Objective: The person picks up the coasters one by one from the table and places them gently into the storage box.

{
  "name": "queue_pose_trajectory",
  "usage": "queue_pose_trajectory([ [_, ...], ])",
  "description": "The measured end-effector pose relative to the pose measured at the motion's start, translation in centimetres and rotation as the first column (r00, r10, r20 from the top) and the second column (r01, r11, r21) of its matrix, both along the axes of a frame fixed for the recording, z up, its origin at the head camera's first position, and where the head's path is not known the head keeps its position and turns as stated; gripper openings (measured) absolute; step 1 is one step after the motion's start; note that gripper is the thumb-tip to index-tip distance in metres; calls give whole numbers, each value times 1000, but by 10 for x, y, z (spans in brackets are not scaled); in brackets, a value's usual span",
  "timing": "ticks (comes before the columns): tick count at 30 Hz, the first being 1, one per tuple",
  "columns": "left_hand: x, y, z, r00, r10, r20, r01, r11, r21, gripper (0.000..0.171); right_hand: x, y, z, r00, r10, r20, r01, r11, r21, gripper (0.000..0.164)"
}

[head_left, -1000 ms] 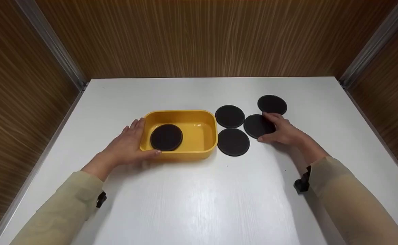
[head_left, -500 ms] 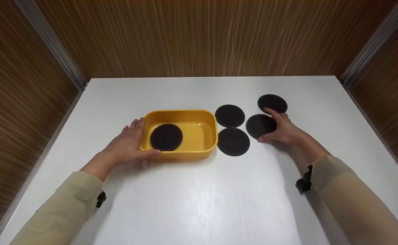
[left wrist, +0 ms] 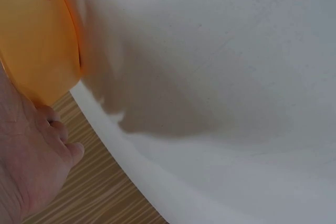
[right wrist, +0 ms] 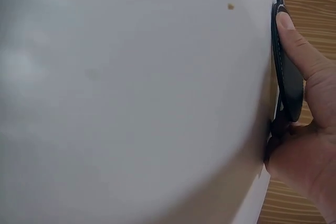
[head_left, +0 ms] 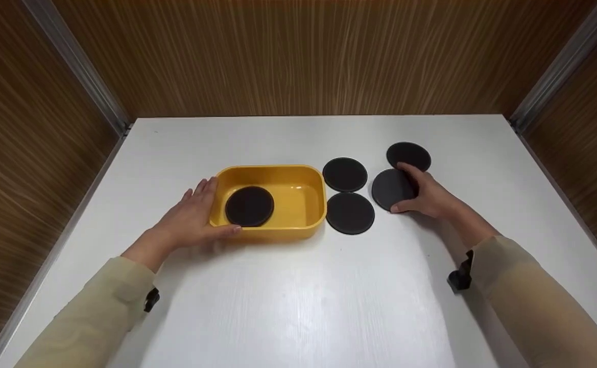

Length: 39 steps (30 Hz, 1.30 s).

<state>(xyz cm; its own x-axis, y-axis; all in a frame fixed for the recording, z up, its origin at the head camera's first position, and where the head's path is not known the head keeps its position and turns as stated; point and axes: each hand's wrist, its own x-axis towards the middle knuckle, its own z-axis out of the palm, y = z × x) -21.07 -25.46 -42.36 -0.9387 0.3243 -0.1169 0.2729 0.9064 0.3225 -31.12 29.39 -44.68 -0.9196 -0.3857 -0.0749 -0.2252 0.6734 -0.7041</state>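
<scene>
My left hand (head_left: 188, 220) grips the left end of a yellow rectangular bin (head_left: 306, 231), thumb along the front rim and fingers at the left wall. Inside the bin, on the left, lies a black round coaster (head_left: 249, 206). My right hand (head_left: 428, 196) pinches another black coaster (head_left: 392, 190) at its right side, thumb at the near edge and fingers at the far edge. That coaster (right wrist: 292, 85) shows a stitched rim in the right wrist view and looks slightly tilted. Behind it sits a further coaster (head_left: 409, 155), partly overlapped by the fingers.
Two more black coasters lie flat just right of the bin, a far one (head_left: 344, 174) and a near one (head_left: 350, 213). Everything stands on a white table (head_left: 288, 301). A wood-grain panel (head_left: 298, 61) closes off the back, with similar panels at both sides.
My right hand has shifted slightly right and its coaster has slid right with it, away from the two by the bin. The coaster's face now looks lighter and tilted. The left hand stays put.
</scene>
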Motion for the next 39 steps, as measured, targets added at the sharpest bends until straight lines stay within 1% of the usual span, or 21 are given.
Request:
queue_pose_trajectory([
  [2, 0, 0, 0, 1000, 0, 3, 0, 1000, -2, 135, 1, 2, 1, 1000, 1, -3, -1, 1000, -2, 115],
  [6, 0, 1, 1, 1000, 1, 5, -1, 1000, -3, 135, 3, 6, 3, 998, -36, 45, 35, 999, 9, 109],
  [11, 1, 0, 0, 1000, 4, 4, -4, 1000, -1, 134, 5, 10, 6, 995, -30, 91, 34, 999, -43, 93],
  [16, 2, 0, 0, 1000, 4, 0, -4, 1000, 5, 133, 7, 15, 12, 997, -27, 78, 30, 999, -43, 74],
  [21, 1, 1, 0, 1000, 1, -16, -1, 1000, 17, 133, 11, 19, 20, 999, -22, 41, 24, 999, -48, 61],
  [26, 1, 1, -1, 1000, 2, -17, -1, 1000, 25, 132, 11, 22, 26, 1000, -17, 24, 18, 999, -33, 58],
  [28, 2, 1, -1, 1000, 7, -8, -7, 1000, 21, 133, 11, 22, 29, 999, -17, 30, 18, 999, -30, 58],
  [34, 2, 0, -1, 1000, 8, 2, -8, 1000, 8, 134, 13, 23, 37, 996, -57, 68, 61, 996, -61, 59],
  [39, 1, 0, -1, 1000, 4, 2, -4, 1000, 11, 133, 15, 24, 44, 994, -88, 68, 94, 991, -92, 58],
])
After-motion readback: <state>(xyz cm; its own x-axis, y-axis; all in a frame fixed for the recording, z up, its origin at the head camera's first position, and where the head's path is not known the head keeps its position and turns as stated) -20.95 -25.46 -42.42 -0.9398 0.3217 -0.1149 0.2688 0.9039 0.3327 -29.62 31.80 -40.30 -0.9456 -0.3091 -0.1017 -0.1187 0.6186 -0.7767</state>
